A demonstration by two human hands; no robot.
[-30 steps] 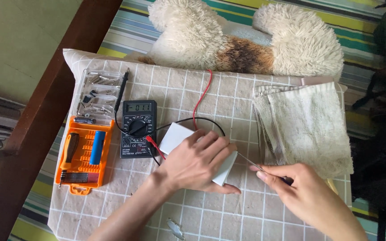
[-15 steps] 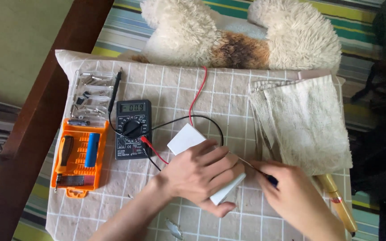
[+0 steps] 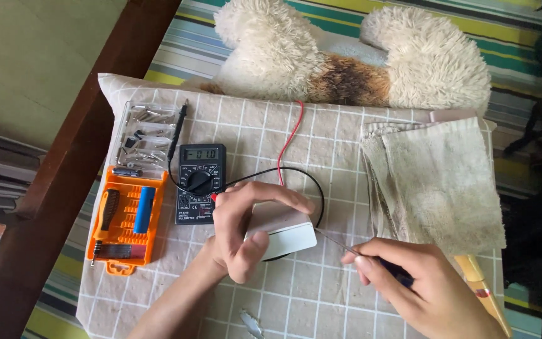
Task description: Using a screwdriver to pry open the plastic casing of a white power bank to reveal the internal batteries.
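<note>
My left hand (image 3: pixel 246 229) grips a small white box-shaped device (image 3: pixel 285 232), tilted up on its edge on the checked cloth (image 3: pixel 321 144). My right hand (image 3: pixel 418 285) holds a thin screwdriver (image 3: pixel 371 260) whose metal tip touches the device's right corner. A black multimeter (image 3: pixel 199 182) lies just left of my left hand, with its red lead (image 3: pixel 288 141) and black lead (image 3: pixel 308 182) running around the device.
An orange tool case (image 3: pixel 127 226) with its clear lid (image 3: pixel 148 135) open lies at the left. A folded grey towel (image 3: pixel 437 182) lies at the right, a fluffy white and brown cushion (image 3: pixel 352 63) behind. A wooden rail (image 3: pixel 64 169) runs along the left.
My left hand has turned the white device up onto its edge. My right hand has brought the screwdriver tip to the device's right corner.
</note>
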